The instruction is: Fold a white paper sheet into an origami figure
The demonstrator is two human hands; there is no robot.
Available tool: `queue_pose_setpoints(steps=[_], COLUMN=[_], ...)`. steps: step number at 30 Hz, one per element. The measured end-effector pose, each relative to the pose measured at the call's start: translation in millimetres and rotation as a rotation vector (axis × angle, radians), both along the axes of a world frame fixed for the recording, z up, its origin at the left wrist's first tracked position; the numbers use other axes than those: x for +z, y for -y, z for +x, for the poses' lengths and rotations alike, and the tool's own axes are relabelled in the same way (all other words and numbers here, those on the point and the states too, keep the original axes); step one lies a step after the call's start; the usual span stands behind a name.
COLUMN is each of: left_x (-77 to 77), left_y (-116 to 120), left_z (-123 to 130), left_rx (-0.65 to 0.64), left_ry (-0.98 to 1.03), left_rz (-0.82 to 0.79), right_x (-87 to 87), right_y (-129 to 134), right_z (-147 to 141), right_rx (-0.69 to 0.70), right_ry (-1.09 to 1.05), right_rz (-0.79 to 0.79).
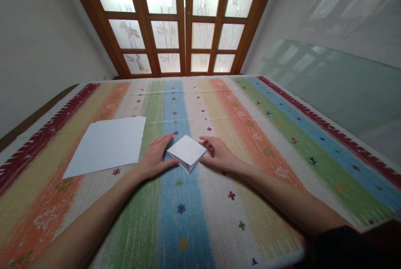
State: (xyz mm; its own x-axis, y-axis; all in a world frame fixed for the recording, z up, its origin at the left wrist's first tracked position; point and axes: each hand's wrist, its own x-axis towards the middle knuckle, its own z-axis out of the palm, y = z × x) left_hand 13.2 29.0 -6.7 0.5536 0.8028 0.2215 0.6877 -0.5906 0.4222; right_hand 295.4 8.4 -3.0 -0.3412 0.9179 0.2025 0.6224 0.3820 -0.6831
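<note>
A small white sheet of paper folded into a layered square (187, 150) lies diamond-wise on the striped tablecloth, its layers slightly parted at the near corner. My left hand (156, 154) rests at its left corner, fingers stretched out and the thumb touching the lower left edge. On the other side, my right hand (219, 154) lies with curved fingers and thumb apart around the right corner. Whether the right fingertips touch the paper is hard to tell. Neither hand is closed on it.
A stack of white paper sheets (106, 145) lies to the left of my left hand. The striped tablecloth (184, 235) covers the table. Beyond the far edge stand wooden doors with frosted panes (184, 20). A glass panel (328, 81) leans by the right wall.
</note>
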Motion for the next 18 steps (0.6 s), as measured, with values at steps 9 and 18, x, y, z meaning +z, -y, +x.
queue_pose_setpoints(steps=[9, 18], left_x=[8.0, 34.2], left_y=[-4.4, 7.2], left_z=[32.5, 52.1], left_rx=[0.381, 0.66], left_ry=[0.446, 0.94], left_rz=[-0.114, -0.006], right_x=[-10.5, 1.7], right_y=[-14.8, 4.3], right_z=[-11.2, -24.0], right_rx=[-0.08, -0.073], right_ry=[-0.307, -0.433], right_rz=[-0.146, -0.045])
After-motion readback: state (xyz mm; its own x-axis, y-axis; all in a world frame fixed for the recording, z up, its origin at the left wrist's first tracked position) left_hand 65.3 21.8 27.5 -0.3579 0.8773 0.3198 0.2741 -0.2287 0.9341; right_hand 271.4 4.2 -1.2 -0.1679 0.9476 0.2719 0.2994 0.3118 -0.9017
